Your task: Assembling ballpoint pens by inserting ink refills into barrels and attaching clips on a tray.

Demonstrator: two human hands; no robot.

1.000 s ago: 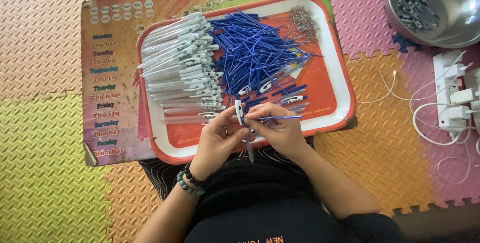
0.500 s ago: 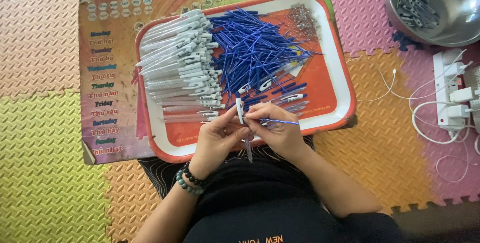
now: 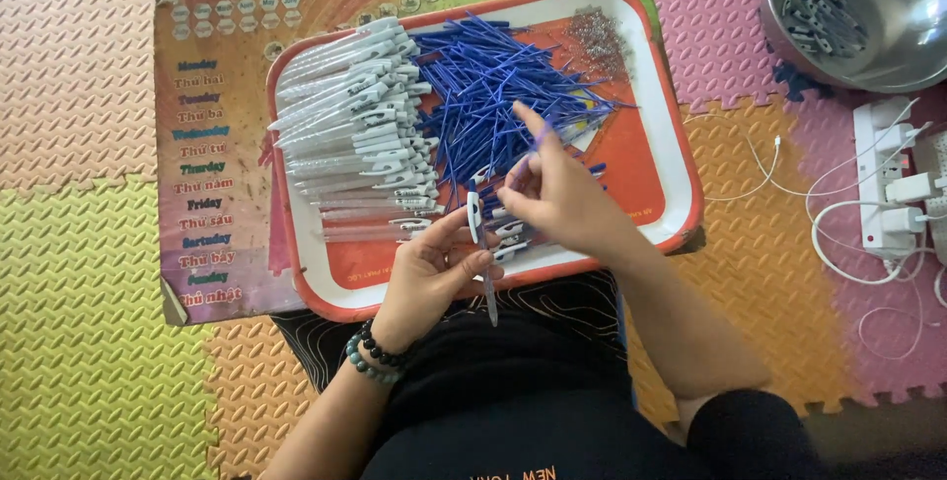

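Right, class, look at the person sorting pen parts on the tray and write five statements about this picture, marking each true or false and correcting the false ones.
1. The left hand holds a pen upright by its barrel. True.
2. The right hand rests flat on the floor mat. False: it is raised over the tray, near the blue refills.
3. The white pen barrels lie on the left part of the tray. True.
4. The metal bowl is empty. False: a few pen parts lie inside it.
5. A bead bracelet sits on the right wrist. False: it is on the left wrist.
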